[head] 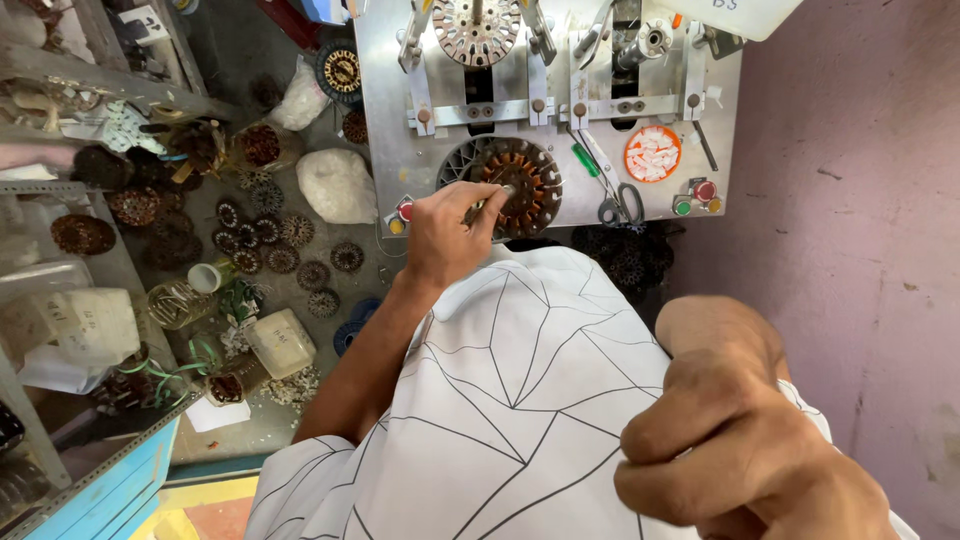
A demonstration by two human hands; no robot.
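Currently left hand (447, 235) pinched narrow on thin tool at stator (515, 183), held steady on plate (400, 150); right hand (740, 455) fisted, contents unclear.

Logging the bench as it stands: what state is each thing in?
Left hand: holding a thin tool against the wound coil.
Wound coil: flat on the metal plate.
Right hand: closed fist, near the camera.
Scissors: closed, lying flat.
Orange dish: holding white bits.

Scissors (622, 203), white bags (337, 185), floor stators (280, 232)
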